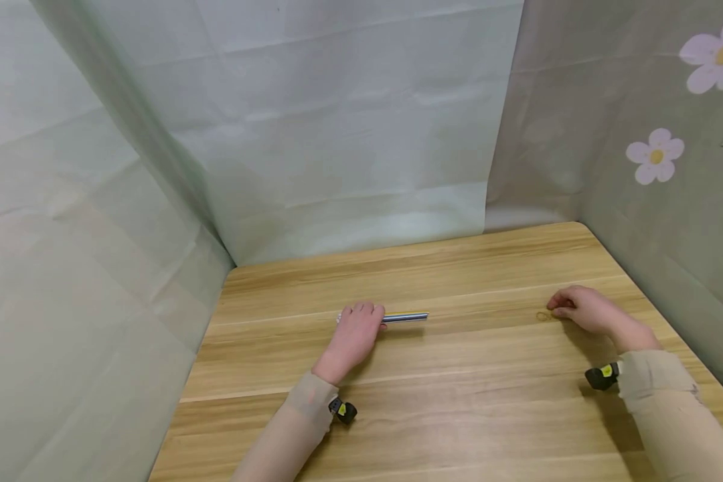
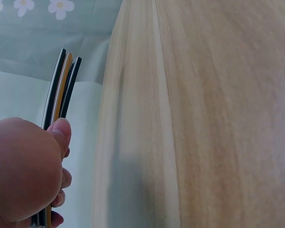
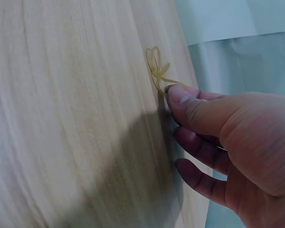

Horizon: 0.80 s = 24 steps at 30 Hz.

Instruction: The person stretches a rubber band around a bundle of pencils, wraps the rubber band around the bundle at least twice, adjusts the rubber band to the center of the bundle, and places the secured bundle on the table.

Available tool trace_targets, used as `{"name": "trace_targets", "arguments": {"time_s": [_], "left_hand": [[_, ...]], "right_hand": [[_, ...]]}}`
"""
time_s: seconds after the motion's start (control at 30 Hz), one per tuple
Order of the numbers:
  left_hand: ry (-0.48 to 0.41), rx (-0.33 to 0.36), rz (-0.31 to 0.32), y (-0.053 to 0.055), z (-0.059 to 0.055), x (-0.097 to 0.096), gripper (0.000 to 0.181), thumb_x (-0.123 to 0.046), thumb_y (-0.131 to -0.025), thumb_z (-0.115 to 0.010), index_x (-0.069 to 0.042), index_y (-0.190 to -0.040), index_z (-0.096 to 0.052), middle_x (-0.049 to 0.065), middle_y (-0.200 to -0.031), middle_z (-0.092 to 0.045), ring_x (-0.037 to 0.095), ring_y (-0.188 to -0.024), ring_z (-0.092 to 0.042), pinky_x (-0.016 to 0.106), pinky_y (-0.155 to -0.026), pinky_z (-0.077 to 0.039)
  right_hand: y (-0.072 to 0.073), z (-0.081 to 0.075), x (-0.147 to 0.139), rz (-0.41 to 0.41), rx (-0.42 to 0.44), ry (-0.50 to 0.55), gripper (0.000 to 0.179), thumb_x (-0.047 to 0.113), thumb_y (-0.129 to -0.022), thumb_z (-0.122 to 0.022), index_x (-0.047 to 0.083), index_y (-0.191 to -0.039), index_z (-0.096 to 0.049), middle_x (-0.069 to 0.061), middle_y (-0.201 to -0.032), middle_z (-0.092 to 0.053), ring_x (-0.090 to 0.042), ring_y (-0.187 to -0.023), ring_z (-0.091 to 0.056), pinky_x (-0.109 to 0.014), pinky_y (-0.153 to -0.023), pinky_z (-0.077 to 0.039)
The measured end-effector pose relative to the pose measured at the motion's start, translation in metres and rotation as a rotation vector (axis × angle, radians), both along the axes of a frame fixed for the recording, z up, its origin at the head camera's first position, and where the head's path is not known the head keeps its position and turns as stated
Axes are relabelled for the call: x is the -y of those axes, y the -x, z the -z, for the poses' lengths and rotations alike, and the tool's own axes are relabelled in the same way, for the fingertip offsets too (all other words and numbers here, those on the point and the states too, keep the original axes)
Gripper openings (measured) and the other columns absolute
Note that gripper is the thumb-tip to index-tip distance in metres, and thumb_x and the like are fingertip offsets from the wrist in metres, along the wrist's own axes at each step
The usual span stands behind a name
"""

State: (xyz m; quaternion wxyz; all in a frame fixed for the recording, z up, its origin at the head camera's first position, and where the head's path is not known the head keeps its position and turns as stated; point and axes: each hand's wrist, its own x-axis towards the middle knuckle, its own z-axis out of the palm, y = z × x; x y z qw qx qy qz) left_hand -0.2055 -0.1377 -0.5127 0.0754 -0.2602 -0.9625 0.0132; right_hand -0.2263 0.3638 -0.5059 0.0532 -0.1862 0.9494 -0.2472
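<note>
My left hand (image 1: 359, 326) grips a small bundle of slim, pencil-like sticks (image 1: 406, 316) over the middle of the table. In the left wrist view the sticks (image 2: 61, 88) are black and orange-yellow with shiny edges; their upper ends fan slightly apart above the thumb, and the curled fingers hide their middle. Toward the table's right side, my right hand (image 1: 590, 311) pinches a thin yellowish rubber band (image 3: 157, 71) between thumb and index finger. The band's loops twist over the wood beyond the fingertips, while the other fingers of that hand curl loosely below.
The wood-grain table (image 1: 458, 402) has a rounded back right corner. Pale cloth hangings (image 1: 349, 134) rise behind it and on both sides, with printed flowers (image 1: 655, 156) on the right one. A small black camera sits at each wrist.
</note>
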Motion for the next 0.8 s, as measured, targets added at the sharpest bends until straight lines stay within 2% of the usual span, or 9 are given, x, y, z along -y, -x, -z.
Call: {"name": "trace_targets", "arguments": {"time_s": [0.2, 0.3, 0.4, 0.47, 0.63, 0.73, 0.8], "left_hand": [[-0.014, 0.007, 0.005, 0.0, 0.0, 0.001, 0.021, -0.033, -0.111, -0.059, -0.013, -0.109, -0.057, 0.004, -0.098, -0.06, 0.023, -0.094, -0.058, 0.041, -0.082, -0.047], [-0.023, 0.011, 0.013, -0.001, 0.0, 0.0, 0.021, -0.034, -0.111, -0.058, -0.013, -0.108, -0.058, 0.004, -0.097, -0.061, 0.023, -0.093, -0.059, 0.041, -0.082, -0.047], [-0.035, 0.02, 0.02, -0.002, -0.001, -0.003, 0.021, -0.034, -0.111, -0.057, -0.013, -0.107, -0.058, 0.004, -0.097, -0.062, 0.023, -0.092, -0.06, 0.042, -0.082, -0.046], [-0.038, 0.021, 0.025, -0.002, -0.002, -0.006, 0.022, -0.035, -0.111, -0.057, -0.014, -0.106, -0.058, 0.003, -0.097, -0.062, 0.023, -0.093, -0.06, 0.041, -0.082, -0.046], [-0.026, 0.015, 0.046, -0.003, -0.005, -0.019, 0.023, -0.036, -0.112, -0.055, -0.014, -0.107, -0.057, 0.003, -0.098, -0.063, 0.022, -0.093, -0.061, 0.04, -0.081, -0.047], [-0.018, 0.019, 0.059, -0.004, -0.006, -0.028, 0.023, -0.036, -0.113, -0.053, -0.014, -0.108, -0.058, 0.002, -0.099, -0.063, 0.021, -0.094, -0.061, 0.041, -0.082, -0.048], [-0.015, 0.022, 0.062, -0.004, -0.006, -0.034, 0.023, -0.037, -0.113, -0.051, -0.015, -0.11, -0.058, 0.002, -0.1, -0.063, 0.021, -0.096, -0.061, 0.041, -0.083, -0.049]], "right_hand": [[-0.002, -0.005, 0.002, 0.035, 0.042, -0.005, 0.01, 0.015, -0.104, -0.072, 0.006, -0.099, -0.072, 0.001, -0.092, -0.07, -0.019, -0.086, -0.062, -0.046, -0.08, -0.051], [-0.004, -0.008, 0.008, 0.058, 0.057, 0.035, 0.012, 0.02, -0.104, -0.071, 0.01, -0.098, -0.07, 0.003, -0.091, -0.065, -0.016, -0.082, -0.056, -0.038, -0.075, -0.047], [-0.004, -0.01, 0.018, 0.068, 0.082, 0.152, 0.011, 0.018, -0.103, -0.07, 0.01, -0.097, -0.065, 0.0, -0.094, -0.064, -0.015, -0.083, -0.054, -0.032, -0.072, -0.045], [-0.003, -0.011, 0.026, 0.062, 0.11, 0.261, 0.013, 0.017, -0.104, -0.068, 0.009, -0.095, -0.062, -0.003, -0.099, -0.068, -0.014, -0.087, -0.059, -0.028, -0.074, -0.048], [0.004, -0.011, 0.052, -0.025, 0.222, 0.524, 0.017, 0.013, -0.11, -0.059, 0.0, -0.1, -0.058, -0.014, -0.103, -0.072, -0.015, -0.095, -0.068, -0.027, -0.084, -0.055], [0.008, -0.008, 0.067, -0.057, 0.298, 0.612, 0.022, 0.015, -0.112, -0.057, -0.007, -0.111, -0.057, -0.015, -0.097, -0.068, -0.02, -0.089, -0.066, -0.032, -0.083, -0.057], [0.01, -0.006, 0.078, -0.058, 0.339, 0.633, 0.027, 0.018, -0.112, -0.057, -0.008, -0.118, -0.056, -0.011, -0.093, -0.066, -0.021, -0.085, -0.065, -0.034, -0.082, -0.058]]}}
